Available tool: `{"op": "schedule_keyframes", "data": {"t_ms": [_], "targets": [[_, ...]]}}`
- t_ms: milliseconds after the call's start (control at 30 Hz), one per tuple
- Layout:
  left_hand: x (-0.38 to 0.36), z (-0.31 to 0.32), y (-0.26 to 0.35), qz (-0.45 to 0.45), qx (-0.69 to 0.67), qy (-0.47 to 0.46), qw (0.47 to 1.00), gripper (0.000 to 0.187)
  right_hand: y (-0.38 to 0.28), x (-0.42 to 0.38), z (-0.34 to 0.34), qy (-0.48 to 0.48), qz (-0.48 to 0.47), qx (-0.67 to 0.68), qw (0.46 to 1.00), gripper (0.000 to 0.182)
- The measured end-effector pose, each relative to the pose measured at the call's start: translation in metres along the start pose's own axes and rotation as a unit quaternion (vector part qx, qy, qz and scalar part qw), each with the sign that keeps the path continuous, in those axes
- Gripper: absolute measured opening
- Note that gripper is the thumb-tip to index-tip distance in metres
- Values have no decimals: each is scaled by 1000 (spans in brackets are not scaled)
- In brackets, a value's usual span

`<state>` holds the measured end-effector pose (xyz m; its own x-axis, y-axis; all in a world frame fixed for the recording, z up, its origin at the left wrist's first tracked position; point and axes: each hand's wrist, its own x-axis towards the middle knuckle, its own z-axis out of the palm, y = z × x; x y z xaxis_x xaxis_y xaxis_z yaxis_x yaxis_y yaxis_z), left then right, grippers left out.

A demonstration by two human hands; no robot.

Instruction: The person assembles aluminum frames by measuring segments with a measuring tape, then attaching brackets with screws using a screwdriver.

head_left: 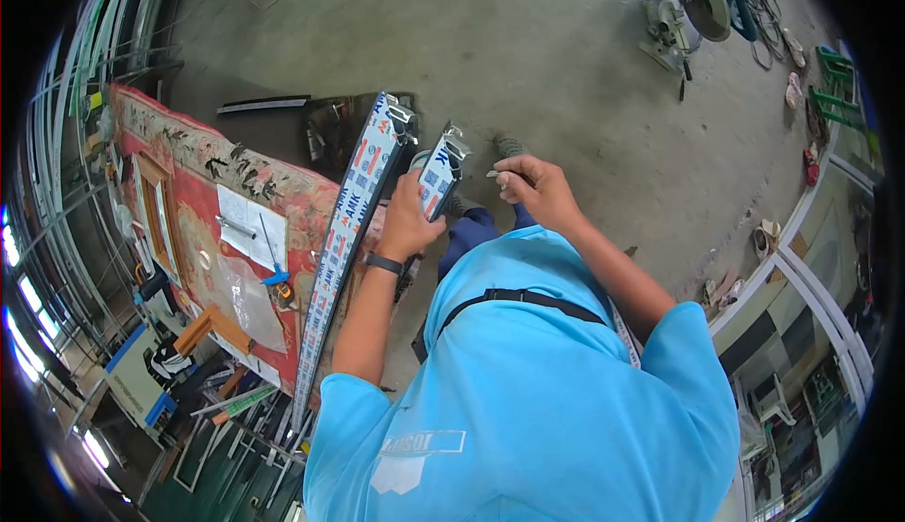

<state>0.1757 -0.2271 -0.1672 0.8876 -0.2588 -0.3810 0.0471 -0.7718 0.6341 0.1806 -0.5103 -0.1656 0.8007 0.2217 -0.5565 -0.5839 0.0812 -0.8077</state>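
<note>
My left hand [412, 217] is wrapped round a short aluminium profile [441, 175] with printed blue and white film, its cut end pointing up and away from me. Beside it, a long profile [341, 239] with the same film lies along the edge of the red-covered table [193, 182]. My right hand [537, 190] is to the right of the short profile, apart from it, its thumb and fingers pinching a small light-coloured piece [493, 174]. What the small piece is cannot be made out.
On the table are a white sheet [247, 220], a blue-handled screwdriver [276, 278], a plastic bag [255, 305] and wooden frame pieces [158, 211]. A mitre saw [681, 17] stands on the floor at the upper right. Glass-panelled frames [811, 277] and shoes line the right side.
</note>
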Motion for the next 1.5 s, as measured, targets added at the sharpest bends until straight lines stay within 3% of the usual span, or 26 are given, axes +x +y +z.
{"op": "schedule_keyframes", "data": {"t_ms": [267, 667, 967, 1067, 1167, 1500], "targets": [[5, -28, -5, -49, -70, -87, 993, 94, -10, 18, 20, -20, 22, 43, 999, 21], [2, -23, 3, -61, -73, -67, 993, 89, -5, 38, 47, -2, 47, 79, 996, 25], [0, -15, -2, -6, -56, -30, 998, 92, -5, 32, 18, 18, 61, 92, 994, 28], [0, -16, -3, -15, -58, -39, 997, 92, -3, 31, 12, 3, 71, 92, 993, 25], [0, -17, -5, -6, -50, -33, 998, 90, 14, 33, 9, -34, 19, 44, 998, 23], [1, -22, 1, -34, -72, -55, 995, 92, -1, 25, 16, -65, 60, 133, 987, 23]]}}
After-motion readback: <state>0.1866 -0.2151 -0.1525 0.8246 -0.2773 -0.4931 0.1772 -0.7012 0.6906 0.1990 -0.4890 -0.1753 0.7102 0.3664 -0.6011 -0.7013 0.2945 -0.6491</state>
